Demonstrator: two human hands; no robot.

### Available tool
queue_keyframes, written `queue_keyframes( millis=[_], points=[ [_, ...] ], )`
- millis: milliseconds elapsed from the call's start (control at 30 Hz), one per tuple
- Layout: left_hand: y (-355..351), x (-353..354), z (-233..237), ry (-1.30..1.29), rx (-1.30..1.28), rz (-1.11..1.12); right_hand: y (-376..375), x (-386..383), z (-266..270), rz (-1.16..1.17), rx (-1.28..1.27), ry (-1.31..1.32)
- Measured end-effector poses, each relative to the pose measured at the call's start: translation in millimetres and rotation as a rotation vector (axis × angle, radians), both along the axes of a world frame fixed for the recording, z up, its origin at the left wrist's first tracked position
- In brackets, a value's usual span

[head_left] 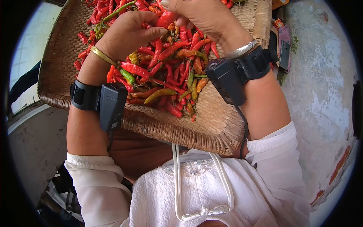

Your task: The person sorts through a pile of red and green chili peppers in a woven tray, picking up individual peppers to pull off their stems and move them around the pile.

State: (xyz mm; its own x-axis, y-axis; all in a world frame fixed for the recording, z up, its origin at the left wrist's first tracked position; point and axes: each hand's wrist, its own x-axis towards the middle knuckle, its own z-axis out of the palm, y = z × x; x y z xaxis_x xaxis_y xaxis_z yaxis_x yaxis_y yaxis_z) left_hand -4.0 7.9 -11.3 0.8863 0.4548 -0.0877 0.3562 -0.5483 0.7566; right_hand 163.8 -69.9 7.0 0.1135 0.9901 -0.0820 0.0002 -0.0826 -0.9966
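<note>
White shirt — red pepper between fingers

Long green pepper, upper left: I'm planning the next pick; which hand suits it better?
Probably the left hand: it is beside the long green pepper; the right hand is farther, past the red pepper between them.

A glossy red pepper is held over a loose heap of red, green and orange peppers.

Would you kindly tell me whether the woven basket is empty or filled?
Not empty: red, green and yellowish peppers lie heaped in the woven basket, though its near right corner is bare.
</note>
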Motion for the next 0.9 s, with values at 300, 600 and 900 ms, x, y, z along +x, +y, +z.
queue_keyframes(
  millis=[300, 600, 900],
  points=[
    [-8, 3, 8, 0.109, 0.011, 0.011, 2, 5, -5, 0.25, -0.042, -0.486],
    [3, -3, -4, 0.067, 0.352, 0.008, -3, 16, 17, 0.247, -0.158, -0.302],
    [0, -1, -10, -0.098, 0.447, 0.154, 8, 31, -11, -0.379, 0.079, 0.358]
  ],
)
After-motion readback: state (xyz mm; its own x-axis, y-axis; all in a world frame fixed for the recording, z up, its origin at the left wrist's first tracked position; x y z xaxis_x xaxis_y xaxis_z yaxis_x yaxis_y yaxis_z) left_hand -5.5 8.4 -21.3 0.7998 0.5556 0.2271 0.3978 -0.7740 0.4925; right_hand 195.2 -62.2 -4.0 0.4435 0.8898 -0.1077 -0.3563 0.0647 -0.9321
